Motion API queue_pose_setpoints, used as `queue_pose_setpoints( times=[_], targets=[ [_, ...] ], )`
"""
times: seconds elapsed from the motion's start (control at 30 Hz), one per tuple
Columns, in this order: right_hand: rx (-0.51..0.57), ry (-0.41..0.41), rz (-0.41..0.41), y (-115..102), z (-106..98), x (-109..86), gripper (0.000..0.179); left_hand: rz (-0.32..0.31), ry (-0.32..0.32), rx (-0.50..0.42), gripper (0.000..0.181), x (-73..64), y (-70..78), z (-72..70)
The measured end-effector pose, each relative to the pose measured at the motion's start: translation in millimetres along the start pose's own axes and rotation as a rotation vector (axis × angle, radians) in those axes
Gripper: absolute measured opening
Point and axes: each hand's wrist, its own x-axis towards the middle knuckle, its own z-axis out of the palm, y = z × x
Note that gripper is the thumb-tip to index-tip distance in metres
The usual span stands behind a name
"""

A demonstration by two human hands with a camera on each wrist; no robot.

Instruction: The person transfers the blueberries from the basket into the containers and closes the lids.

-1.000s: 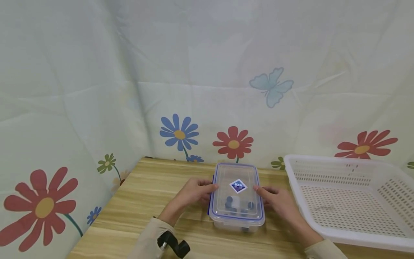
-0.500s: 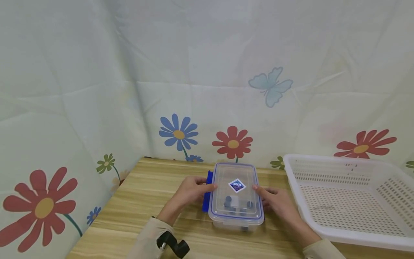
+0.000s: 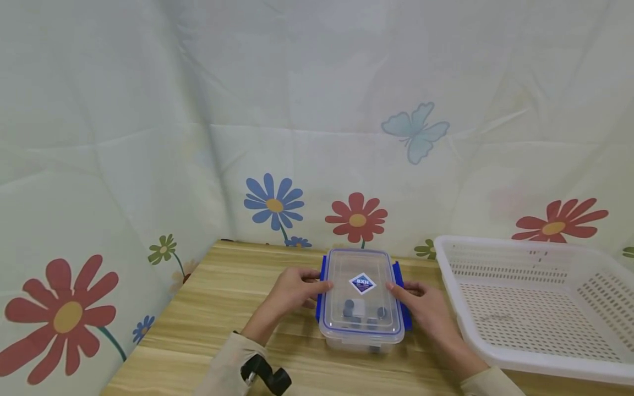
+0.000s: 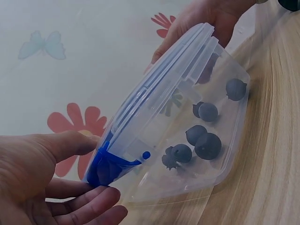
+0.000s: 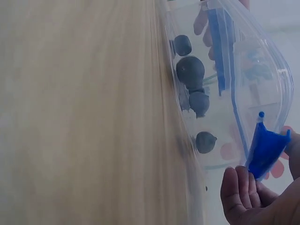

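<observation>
A clear plastic food container (image 3: 342,264) with a blue seal line and a diamond sticker stands on the wooden table. Several blueberries (image 4: 208,146) lie inside it, and its lid is on. At its left side my left hand (image 3: 292,291) has the thumb on the lid's edge and fingers curled under the blue left latch (image 4: 108,168), which is swung outward. My right hand (image 3: 428,311) pinches the other side, thumb on the lid rim, fingertips under the right latch (image 5: 267,147), also tilted out from the wall.
Close to my right forearm stands a white perforated basket (image 3: 559,367). The wooden table (image 3: 213,308) meets a flower-printed curtain (image 3: 317,154) at the back. A black mount (image 3: 264,374) sits on my left sleeve.
The left latch swung outward first, then the right latch flipped out too. Both hands stay at the container's sides, and the container has hardly shifted.
</observation>
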Motion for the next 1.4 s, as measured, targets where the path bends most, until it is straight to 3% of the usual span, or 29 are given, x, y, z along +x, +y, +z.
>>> queue_pose_setpoints(
  times=[0.23, 0.47, 0.9, 1.4],
  targets=[
    [0.052, 0.009, -0.053, -5.1, 2.6, -4.7, 0.054, 0.045, 0.024, 0.073, 0.044, -1.7, 1.9, 0.4],
    [0.000, 0.046, -0.103, -5.4, 3.6, -4.7, 0.053, 0.087, 0.046, 0.161, 0.044, -5.1, 4.9, 3.4],
    [-0.066, 0.060, -0.164, -6.8, 3.8, -5.3, 0.052, 0.086, 0.041, 0.096, 0.049, -5.0, 4.9, 6.5],
    [-0.054, 0.044, -0.202, -3.4, 2.1, -3.2, 0.052, 0.077, 0.088, 0.084, 0.053, -0.3, -0.2, 9.2]
  ],
)
